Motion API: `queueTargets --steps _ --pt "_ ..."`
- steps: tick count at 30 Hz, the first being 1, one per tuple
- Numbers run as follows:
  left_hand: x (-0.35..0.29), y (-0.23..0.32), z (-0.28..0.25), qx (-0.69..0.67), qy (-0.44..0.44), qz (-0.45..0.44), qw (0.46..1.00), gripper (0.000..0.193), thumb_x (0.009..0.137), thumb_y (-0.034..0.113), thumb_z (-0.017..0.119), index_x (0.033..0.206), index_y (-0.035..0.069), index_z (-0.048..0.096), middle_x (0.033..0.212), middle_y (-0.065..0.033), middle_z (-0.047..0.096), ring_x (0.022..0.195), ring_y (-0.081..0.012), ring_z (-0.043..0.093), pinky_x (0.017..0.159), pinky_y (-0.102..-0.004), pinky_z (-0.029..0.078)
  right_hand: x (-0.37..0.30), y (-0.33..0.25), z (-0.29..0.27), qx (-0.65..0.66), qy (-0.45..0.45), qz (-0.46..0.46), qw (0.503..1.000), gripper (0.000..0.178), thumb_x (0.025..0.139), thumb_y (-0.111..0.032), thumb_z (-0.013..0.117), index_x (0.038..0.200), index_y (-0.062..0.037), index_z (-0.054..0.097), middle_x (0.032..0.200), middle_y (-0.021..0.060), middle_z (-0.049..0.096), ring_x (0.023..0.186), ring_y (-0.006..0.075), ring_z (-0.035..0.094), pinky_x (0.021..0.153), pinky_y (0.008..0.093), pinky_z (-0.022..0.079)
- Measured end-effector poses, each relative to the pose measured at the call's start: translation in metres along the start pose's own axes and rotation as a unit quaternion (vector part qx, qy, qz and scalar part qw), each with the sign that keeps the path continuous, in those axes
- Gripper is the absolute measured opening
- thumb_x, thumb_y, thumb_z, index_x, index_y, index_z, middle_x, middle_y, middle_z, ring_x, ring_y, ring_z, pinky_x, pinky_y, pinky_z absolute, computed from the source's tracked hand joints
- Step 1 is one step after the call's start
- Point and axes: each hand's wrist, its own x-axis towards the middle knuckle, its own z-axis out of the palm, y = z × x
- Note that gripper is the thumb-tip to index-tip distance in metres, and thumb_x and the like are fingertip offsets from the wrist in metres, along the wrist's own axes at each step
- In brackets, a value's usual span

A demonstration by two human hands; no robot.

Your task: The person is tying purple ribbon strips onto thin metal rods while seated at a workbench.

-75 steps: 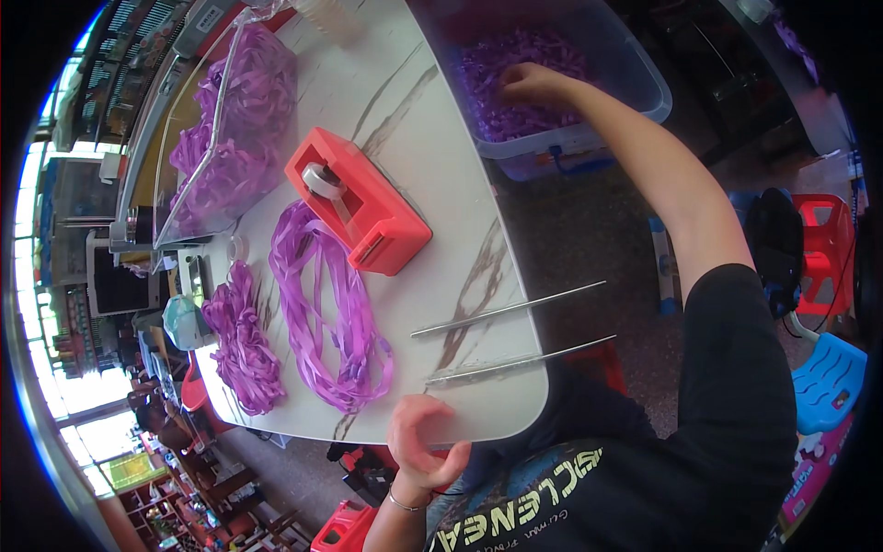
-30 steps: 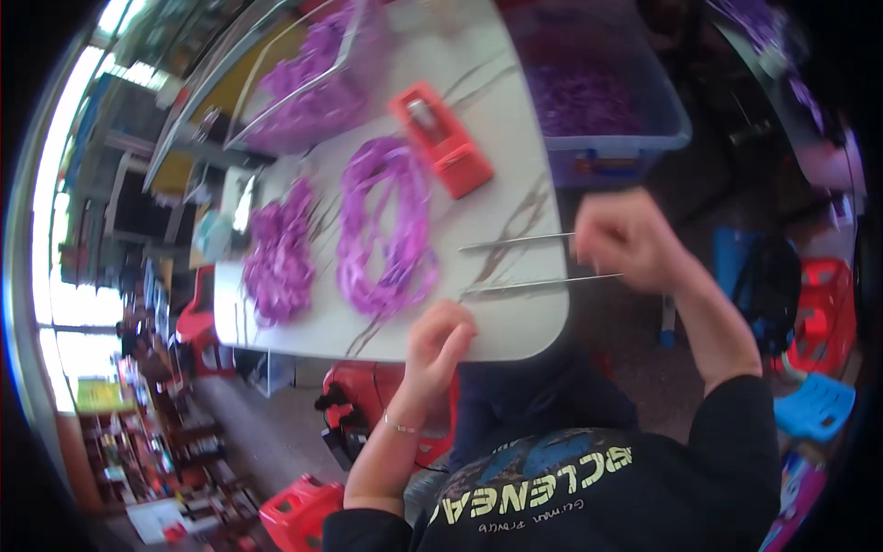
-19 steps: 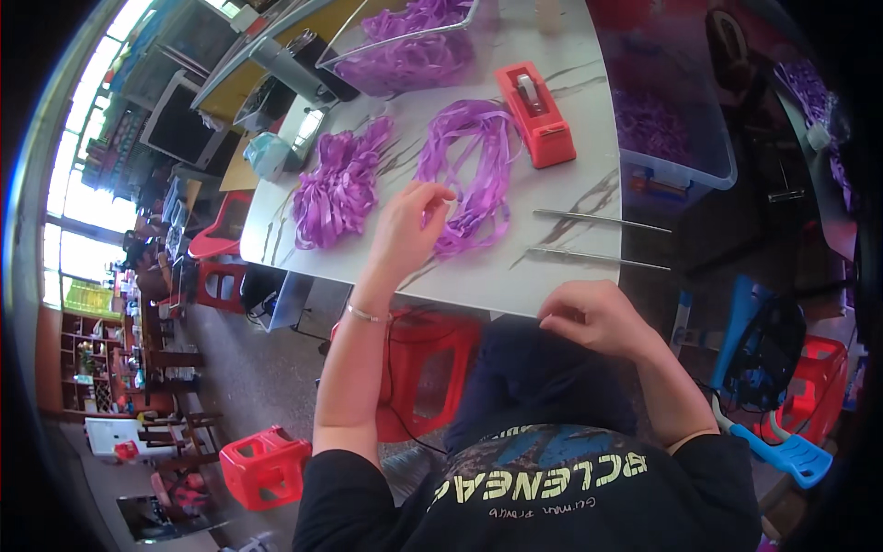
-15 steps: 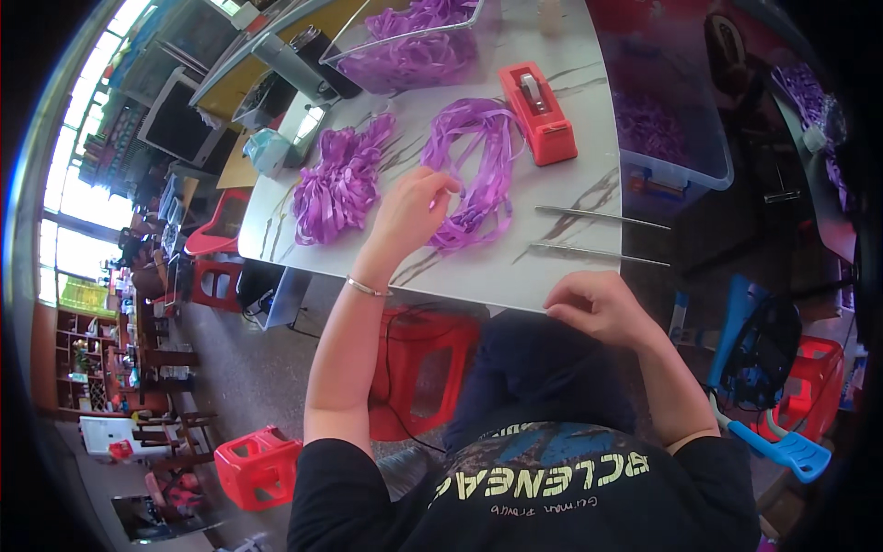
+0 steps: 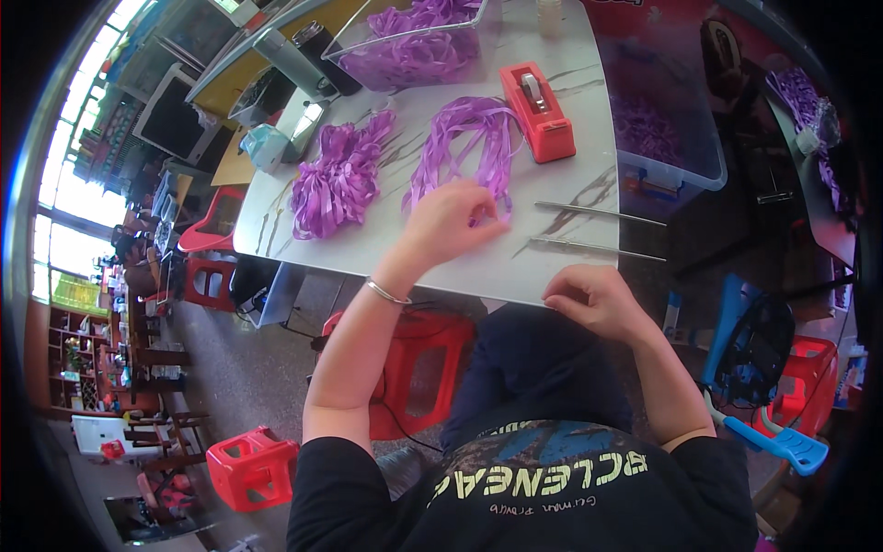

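My left hand, a bracelet on its wrist, is over the near end of a loose bundle of purple ribbons on the table. Its fingers are curled, and purple shows between thumb and forefinger; the hand hides the bundle's near end. At the table's front edge, my right hand rests with fingers loosely curled in and nothing visible in them. A fuller cluster of purple ribbons lies to the left. Beyond the right hand are two thin metal rods, side by side, jutting past the table's right edge.
A red tape dispenser stands right of the bundle. Farther back is a clear bin of purple ribbon, with dark and grey bottles beside it. Another plastic tub stands right of the table. Red stools are on the floor.
My left hand has moved right and nearer, from the bundle's left side onto its near end. The bundle's near part is now covered or gathered there. My right hand has stayed put.
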Motion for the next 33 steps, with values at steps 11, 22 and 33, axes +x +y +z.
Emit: queueTargets --steps 11,22,33 --pt "0.033 -0.006 0.025 0.114 0.045 0.011 0.992 0.018 0.073 0.022 0.062 0.080 0.006 0.059 0.078 -0.0090 0.058 0.079 -0.0254 0.057 0.068 -0.0368 0.045 -0.001 0.002 0.002 -0.021 0.014 -0.028 0.999 0.009 0.077 -0.009 0.064 0.083 -0.0025 0.061 0.070 0.0086 0.060 0.064 0.0163 0.059 0.059 0.0266 0.046" --pt "0.144 -0.038 -0.132 -0.488 0.259 -0.076 0.830 0.015 0.087 0.015 0.047 0.093 0.003 0.054 0.095 -0.0097 0.064 0.066 -0.0108 0.057 0.047 -0.0180 0.038 -0.002 0.001 0.003 -0.012 0.019 -0.031 0.999 0.009 0.078 -0.010 0.065 0.082 -0.0034 0.061 0.068 0.0074 0.059 0.061 0.0148 0.057 0.057 0.0256 0.044" --pt "0.167 -0.065 -0.219 -0.643 0.021 0.186 0.743 0.016 0.088 0.025 0.049 0.085 0.010 0.055 0.092 -0.0085 0.060 0.080 -0.0264 0.059 0.073 -0.0403 0.049 -0.002 0.000 0.002 -0.010 0.009 -0.037 0.999 0.009 0.077 -0.011 0.065 0.082 -0.0043 0.061 0.069 0.0079 0.059 0.062 0.0172 0.057 0.057 0.0269 0.044"
